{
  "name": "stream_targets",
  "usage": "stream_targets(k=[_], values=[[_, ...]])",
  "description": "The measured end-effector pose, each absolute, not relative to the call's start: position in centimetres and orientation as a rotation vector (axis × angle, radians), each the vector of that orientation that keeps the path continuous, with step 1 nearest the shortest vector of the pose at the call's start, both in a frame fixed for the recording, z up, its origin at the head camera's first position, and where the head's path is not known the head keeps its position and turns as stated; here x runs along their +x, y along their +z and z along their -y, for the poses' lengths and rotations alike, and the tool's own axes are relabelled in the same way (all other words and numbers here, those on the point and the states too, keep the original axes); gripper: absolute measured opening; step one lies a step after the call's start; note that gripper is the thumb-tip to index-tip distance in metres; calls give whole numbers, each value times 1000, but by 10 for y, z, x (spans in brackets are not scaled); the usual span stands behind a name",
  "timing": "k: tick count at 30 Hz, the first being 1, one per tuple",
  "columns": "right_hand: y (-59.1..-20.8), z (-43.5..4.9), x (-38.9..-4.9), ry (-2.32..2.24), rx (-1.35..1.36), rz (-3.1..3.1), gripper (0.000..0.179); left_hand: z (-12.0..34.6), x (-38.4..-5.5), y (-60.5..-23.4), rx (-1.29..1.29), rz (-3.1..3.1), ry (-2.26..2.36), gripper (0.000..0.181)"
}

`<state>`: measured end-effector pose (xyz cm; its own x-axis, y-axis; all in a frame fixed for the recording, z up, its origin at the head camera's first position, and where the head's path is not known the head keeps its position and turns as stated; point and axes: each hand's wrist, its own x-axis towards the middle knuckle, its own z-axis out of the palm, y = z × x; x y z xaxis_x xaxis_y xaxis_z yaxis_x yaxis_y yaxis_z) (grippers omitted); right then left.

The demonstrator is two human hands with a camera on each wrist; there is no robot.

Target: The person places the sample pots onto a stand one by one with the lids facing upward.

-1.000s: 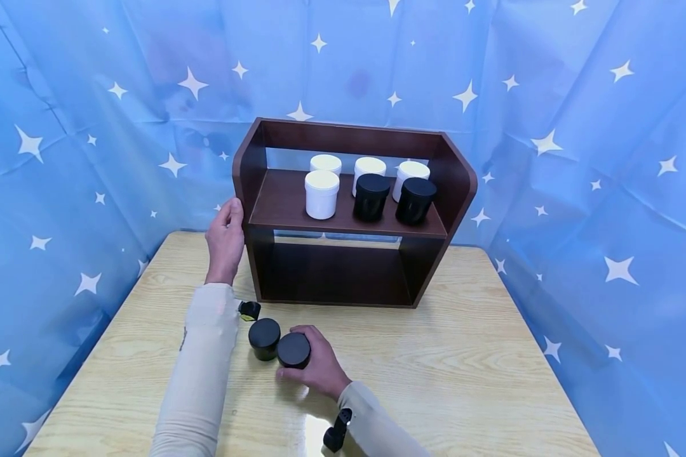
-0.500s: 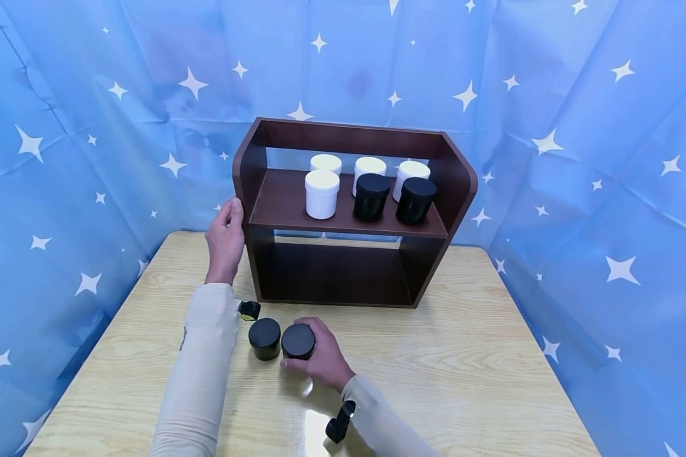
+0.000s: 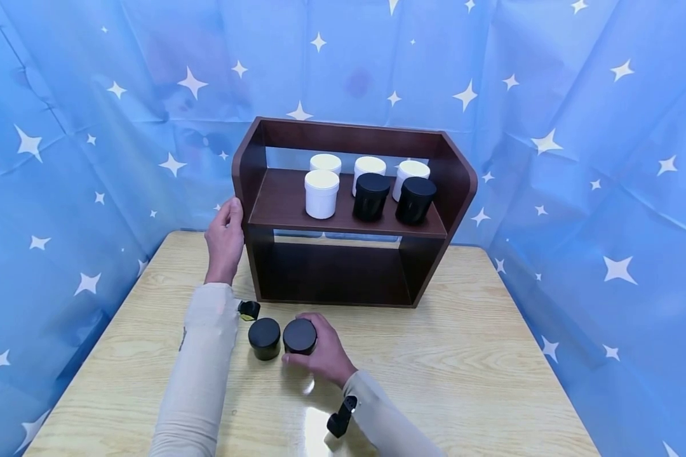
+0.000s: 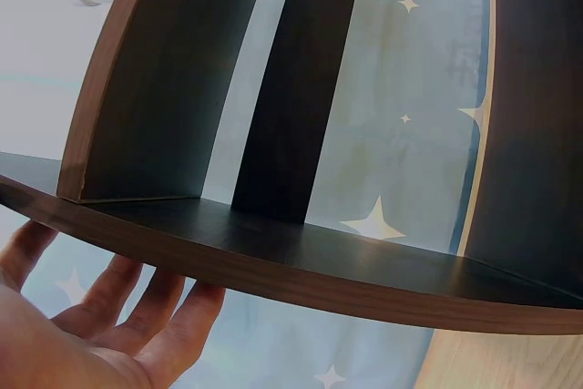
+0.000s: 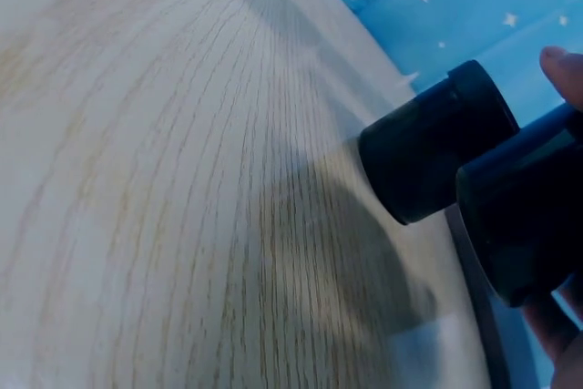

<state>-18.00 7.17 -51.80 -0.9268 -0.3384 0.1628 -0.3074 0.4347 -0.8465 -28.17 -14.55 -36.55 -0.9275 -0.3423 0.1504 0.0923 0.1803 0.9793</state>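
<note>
My left hand (image 3: 225, 241) rests against the outer left side of a dark brown two-tier shelf (image 3: 343, 231). In the left wrist view its extended fingers (image 4: 187, 330) touch the outside of the side panel (image 4: 301, 280). My right hand (image 3: 324, 355) grips a black lidded jar (image 3: 300, 336) from its right side, thumb in front and fingers behind. In the right wrist view this jar partly overlaps a second black jar (image 5: 435, 143), which stands upright on the table. The head view shows a narrow gap between the two.
On the shelf's upper tier, three white jars stand in back; in front are a white jar (image 3: 321, 195) and two black jars (image 3: 371, 198). The lower tier (image 3: 337, 273) is bare. A blue star-patterned curtain (image 3: 166, 76) surrounds the wooden table (image 3: 480, 362).
My right hand has moved the gripped jar slightly right and toward the shelf, widening the gap to the other black jar. The left hand stays put at the shelf side.
</note>
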Motion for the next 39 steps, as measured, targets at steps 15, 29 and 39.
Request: stream_targets(k=[15,29,39], values=[[-510,-70,-184,-1578,-593,-2617,71,149,-284,-368,230,2102,-1776,55],[-501,-75,-189,-1608,-603,-2625,69,144,-289,-372,183,2073,-1749,55],[-499,-73,-192,-1598,-600,-2625,68,145,-289,-374,186,2085,-1735,54]])
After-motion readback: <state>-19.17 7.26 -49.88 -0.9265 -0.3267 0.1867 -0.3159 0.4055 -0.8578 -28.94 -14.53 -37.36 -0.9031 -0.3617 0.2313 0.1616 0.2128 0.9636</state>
